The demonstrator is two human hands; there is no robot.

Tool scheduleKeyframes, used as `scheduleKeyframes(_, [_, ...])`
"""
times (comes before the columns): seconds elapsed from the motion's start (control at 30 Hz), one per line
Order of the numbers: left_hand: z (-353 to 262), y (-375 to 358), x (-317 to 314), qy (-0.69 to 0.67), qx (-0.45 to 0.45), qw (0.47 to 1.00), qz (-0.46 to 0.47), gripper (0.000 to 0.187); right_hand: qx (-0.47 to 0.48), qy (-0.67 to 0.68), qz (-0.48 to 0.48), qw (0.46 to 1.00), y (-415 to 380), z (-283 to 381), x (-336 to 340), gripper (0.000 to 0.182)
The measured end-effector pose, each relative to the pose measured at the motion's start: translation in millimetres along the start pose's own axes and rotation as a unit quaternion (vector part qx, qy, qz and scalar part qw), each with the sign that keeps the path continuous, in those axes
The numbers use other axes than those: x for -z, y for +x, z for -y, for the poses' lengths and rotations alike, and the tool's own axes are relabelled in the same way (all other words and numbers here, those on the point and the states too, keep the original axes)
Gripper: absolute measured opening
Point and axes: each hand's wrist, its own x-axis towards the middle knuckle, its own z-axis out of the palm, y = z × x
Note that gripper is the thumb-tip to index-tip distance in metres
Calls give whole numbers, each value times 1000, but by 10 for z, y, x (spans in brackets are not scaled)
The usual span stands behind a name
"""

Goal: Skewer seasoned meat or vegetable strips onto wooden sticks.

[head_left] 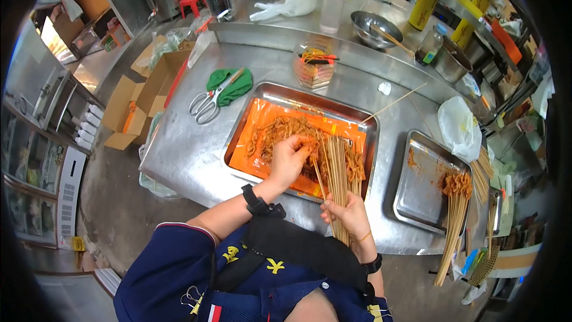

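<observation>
A metal tray (pixel 229 164) lined with an orange plastic bag (pixel 245 152) stands in front of me. Heaped in it are thin, red-sauced food strips (pixel 277 137). My left hand (pixel 288 161) is closed over the heap, pinching a sauced strip (pixel 310 146) at the tip of a bamboo skewer. Below the tray's near edge, my right hand (pixel 350 214) is shut on that bamboo skewer (pixel 319 179), which slants up toward the left fingertips. A bundle of skewers (pixel 338 170) lies across the tray's right side, its lower ends passing under my right hand.
To the right, a second tray (pixel 414 194) holds a bunch of loaded skewers (pixel 454 220) jutting over the near edge. Scissors (pixel 208 104) lie on a green cloth (pixel 238 89). A clear container (pixel 314 71) stands behind the tray. Cardboard boxes (pixel 134 113) sit at left.
</observation>
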Motion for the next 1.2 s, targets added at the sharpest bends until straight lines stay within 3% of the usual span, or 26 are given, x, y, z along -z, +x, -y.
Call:
scheduleKeyframes(0.1, [67,-50,-33,7,-18,1000,18,14,9,1,-3,1000,-1,-4,-3,13])
scheduleKeyframes(0.23, [74,-231,-119,-31,26,994,102,16,22,9,-9,1000,23,-20,26,12])
scheduleKeyframes(0.33, [29,-286,-111,23,64,985,158,17,35,9,-12,999,47,-53,61,12])
scheduleKeyframes(0.4, [-53,-251,-110,-51,86,987,127,16,31,6,-30,999,10,-31,13,12])
scheduleKeyframes(0.43, [102,-204,-98,-84,55,988,120,14,30,-1,-29,999,2,-29,8,12])
scheduleKeyframes(0.5, [91,-155,-93,-44,85,993,71,14,32,-10,-31,999,-3,-35,6,11])
scheduleKeyframes(0.6, [9,-163,-100,-73,113,987,88,14,43,-3,-42,998,-35,-34,-22,11])
scheduleKeyframes(0.67, [105,-155,-111,-53,53,995,61,19,73,4,-56,996,-37,-37,-52,11])
scheduleKeyframes(0.7, [110,-156,-129,-44,23,998,46,22,103,-58,-66,991,-33,-62,-21,14])
scheduleKeyframes(0.8, [75,-152,-147,-82,73,993,44,30,209,-133,-82,965,0,-114,46,15])
scheduleKeyframes(0.9, [151,-104,-175,-54,121,989,65,31,104,2,-21,994,-68,-36,8,17])
scheduleKeyframes(1.0, [118,-53,-191,-20,190,978,89,31,27,52,21,998,-107,73,-36,21])
scheduleKeyframes(1.1, [143,-28,-163,76,122,989,39,26,40,30,6,999,-63,28,-1,25])
scheduleKeyframes(1.2, [57,-1,-64,-25,169,976,136,20,35,25,14,999,-24,-14,36,24])
